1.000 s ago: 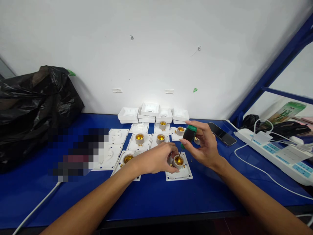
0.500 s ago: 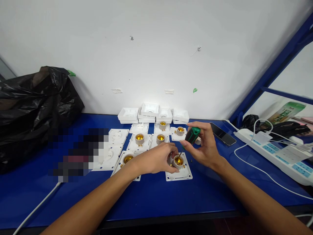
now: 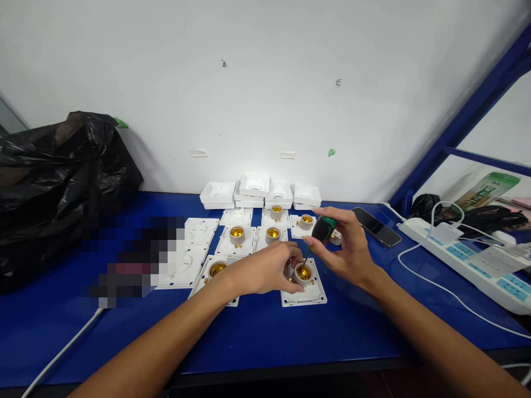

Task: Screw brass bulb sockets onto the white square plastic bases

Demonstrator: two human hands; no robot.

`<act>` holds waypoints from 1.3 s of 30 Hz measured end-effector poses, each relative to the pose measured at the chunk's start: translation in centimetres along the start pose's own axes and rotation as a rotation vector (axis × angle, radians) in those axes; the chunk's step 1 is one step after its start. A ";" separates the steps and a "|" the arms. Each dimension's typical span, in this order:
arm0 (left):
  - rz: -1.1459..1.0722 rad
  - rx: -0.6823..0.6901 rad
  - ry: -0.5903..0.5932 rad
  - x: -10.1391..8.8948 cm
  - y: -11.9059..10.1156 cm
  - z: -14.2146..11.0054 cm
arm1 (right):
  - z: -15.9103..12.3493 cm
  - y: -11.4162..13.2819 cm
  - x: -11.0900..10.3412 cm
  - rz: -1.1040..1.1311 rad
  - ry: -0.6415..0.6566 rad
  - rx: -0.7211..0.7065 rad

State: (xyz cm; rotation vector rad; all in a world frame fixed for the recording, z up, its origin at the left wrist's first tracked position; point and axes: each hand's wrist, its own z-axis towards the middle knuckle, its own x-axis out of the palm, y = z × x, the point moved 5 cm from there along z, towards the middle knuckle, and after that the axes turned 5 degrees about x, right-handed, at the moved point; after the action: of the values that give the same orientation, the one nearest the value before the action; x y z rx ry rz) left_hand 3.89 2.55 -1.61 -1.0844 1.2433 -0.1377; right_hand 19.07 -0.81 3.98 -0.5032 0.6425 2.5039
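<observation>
Two of my hands work at one socket (image 3: 302, 275), which sits on a white plate (image 3: 305, 299) on the blue table (image 3: 249, 345). Compared with half a second ago, the screwdriver (image 3: 322, 229) handle leans slightly more toward nine o'clock, and my right hand (image 3: 346, 243) has shifted with it; its thumb and fingers are parted by just the handle's thickness, gripping it. The shaft goes down into the socket; I can't tell what its tip meets. My left hand (image 3: 271, 271) has stayed put, thumb and fingers curled partway shut around the socket's nine o'clock side, holding it.

From this socket, more sockets (image 3: 237, 237) on plates spread between nine and twelve o'clock, and white covers (image 3: 217, 194) lie at eleven, by the pale wall (image 3: 265, 99). A phone (image 3: 379, 228) lies at two o'clock, a power strip (image 3: 458, 254) at three, and a black bag (image 3: 74, 182) between nine and ten.
</observation>
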 end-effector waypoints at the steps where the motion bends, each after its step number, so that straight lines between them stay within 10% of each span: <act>1: 0.000 -0.006 -0.002 0.0 0.0 0.0 | 0.0 0.1 0.0 0.009 0.004 -0.010; 39: 0.007 0.047 -0.010 -0.1 -0.1 0.1 | 0.4 -0.1 0.1 0.066 0.006 0.040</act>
State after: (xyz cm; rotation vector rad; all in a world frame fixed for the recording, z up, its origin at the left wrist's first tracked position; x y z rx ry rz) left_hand 3.94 2.58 -1.54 -1.0396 1.2290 -0.1553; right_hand 18.97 -0.54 4.22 -0.4819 0.7213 2.5469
